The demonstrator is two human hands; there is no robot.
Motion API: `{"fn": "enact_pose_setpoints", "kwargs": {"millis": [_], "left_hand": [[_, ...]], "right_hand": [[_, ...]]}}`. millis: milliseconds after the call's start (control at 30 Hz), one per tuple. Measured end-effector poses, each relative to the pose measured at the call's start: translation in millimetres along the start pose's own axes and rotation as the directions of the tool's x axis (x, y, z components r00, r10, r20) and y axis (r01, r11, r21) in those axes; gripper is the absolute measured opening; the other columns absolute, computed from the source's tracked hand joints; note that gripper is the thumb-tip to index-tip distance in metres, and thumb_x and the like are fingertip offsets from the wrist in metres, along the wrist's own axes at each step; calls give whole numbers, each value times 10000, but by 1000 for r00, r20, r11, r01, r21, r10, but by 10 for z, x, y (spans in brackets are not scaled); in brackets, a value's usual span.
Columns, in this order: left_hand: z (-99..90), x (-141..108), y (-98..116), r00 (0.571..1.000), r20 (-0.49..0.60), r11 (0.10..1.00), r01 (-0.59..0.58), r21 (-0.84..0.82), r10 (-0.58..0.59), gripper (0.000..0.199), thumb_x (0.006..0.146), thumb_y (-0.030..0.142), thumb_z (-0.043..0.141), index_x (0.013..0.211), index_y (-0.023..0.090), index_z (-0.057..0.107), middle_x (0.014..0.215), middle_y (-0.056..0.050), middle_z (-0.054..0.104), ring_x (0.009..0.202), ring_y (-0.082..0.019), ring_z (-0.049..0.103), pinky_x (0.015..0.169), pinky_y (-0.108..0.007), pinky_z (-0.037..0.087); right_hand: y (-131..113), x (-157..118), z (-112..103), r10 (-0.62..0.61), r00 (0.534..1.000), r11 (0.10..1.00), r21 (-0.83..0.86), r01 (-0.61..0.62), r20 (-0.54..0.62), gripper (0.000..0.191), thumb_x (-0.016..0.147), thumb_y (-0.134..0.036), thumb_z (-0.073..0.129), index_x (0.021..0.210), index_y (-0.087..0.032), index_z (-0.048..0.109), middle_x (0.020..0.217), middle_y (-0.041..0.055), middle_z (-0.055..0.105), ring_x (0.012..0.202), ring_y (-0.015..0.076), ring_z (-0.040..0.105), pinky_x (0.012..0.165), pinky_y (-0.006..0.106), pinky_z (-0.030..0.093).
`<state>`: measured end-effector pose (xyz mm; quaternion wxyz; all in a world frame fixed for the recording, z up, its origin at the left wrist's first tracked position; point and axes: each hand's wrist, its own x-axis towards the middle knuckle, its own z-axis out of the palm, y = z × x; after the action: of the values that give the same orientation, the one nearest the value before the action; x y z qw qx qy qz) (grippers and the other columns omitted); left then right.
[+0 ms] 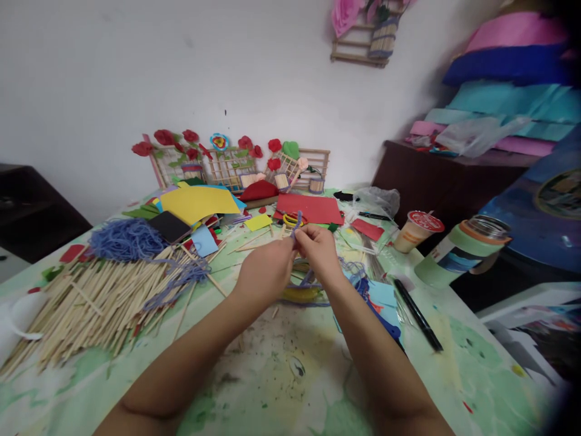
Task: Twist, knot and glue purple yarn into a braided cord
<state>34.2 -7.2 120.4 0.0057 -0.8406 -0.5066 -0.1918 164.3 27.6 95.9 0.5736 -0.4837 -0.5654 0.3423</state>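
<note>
My left hand (267, 266) and my right hand (318, 251) meet over the middle of the table, both with closed fingers. Between their fingertips is a strand of purple yarn (298, 219), its end pointing up. A small wooden stick piece shows just behind the left fingers, partly hidden. Below the hands lies a round roll (302, 295) with yellow and purple on it, partly covered by them. Yellow-handled scissors (293, 219) rest behind the fingertips, near a red sheet (313, 208).
Wooden sticks (109, 303) and tangled purple yarn (127, 240) cover the left side. A cup (415, 231), a green bottle (458, 251) and a black pen (417, 315) are on the right. Stick frames with paper flowers (227, 166) lean on the wall.
</note>
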Motion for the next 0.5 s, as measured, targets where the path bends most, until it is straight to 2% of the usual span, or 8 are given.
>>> {"fn": "enact_pose_setpoints", "kwargs": {"millis": [100, 167, 267, 333, 400, 433, 500], "left_hand": [[46, -59, 85, 1000, 10, 997, -22, 68, 21, 219, 896, 216, 393, 1029, 167, 560, 824, -111, 653, 726, -229, 615, 588, -280, 388], [68, -72, 128, 997, 49, 993, -56, 104, 51, 232, 879, 169, 380, 1013, 152, 569, 831, -131, 651, 750, -253, 627, 590, -292, 409], [87, -81, 206, 982, 164, 988, -110, 112, 90, 253, 865, 123, 355, 962, 140, 588, 850, -151, 652, 769, -288, 642, 595, -331, 445], [81, -122, 281, 954, 247, 981, -186, 59, 167, 248, 835, 85, 386, 946, 153, 598, 847, -146, 661, 762, -292, 651, 598, -350, 462], [48, -226, 364, 886, 319, 940, -335, -63, 337, 247, 793, 58, 436, 907, 187, 614, 810, -129, 673, 731, -289, 657, 589, -364, 473], [22, -305, 404, 823, 345, 892, -426, -151, 451, 253, 773, 51, 458, 875, 213, 623, 787, -115, 678, 706, -281, 657, 576, -368, 477], [-38, -506, 468, 655, 377, 756, -574, -315, 655, 259, 744, 79, 499, 806, 283, 647, 731, -77, 684, 637, -257, 646, 531, -368, 483]], "right_hand": [[-8, 13, -2, 134, 991, 955, 269, -123, -23, 231, 713, -366, 568, 579, -188, 504, 448, -61, 439, 386, 65, 327, 412, 214, 247], [-39, 15, -16, 200, 979, 903, 393, -175, -24, 224, 687, -371, 596, 601, -187, 502, 467, -59, 457, 376, 54, 303, 385, 205, 186], [-108, 18, -78, 251, 968, 836, 506, -215, -4, 202, 680, -362, 610, 666, -186, 513, 503, -47, 502, 373, 53, 316, 364, 201, 137], [-176, 24, -169, 264, 964, 785, 578, -223, 13, 211, 693, -349, 616, 673, -195, 472, 488, -69, 453, 364, 47, 290, 359, 199, 139], [-272, 31, -310, 235, 972, 753, 630, -190, 12, 253, 721, -344, 621, 661, -207, 416, 469, -96, 356, 362, 43, 247, 361, 199, 166], [-331, 33, -398, 202, 979, 754, 638, -156, 1, 267, 742, -347, 618, 662, -211, 402, 469, -103, 311, 365, 46, 235, 364, 200, 185], [-476, 32, -594, 123, 991, 794, 604, -71, -44, 254, 791, -358, 594, 677, -216, 417, 471, -106, 237, 369, 56, 207, 363, 210, 198]]}}
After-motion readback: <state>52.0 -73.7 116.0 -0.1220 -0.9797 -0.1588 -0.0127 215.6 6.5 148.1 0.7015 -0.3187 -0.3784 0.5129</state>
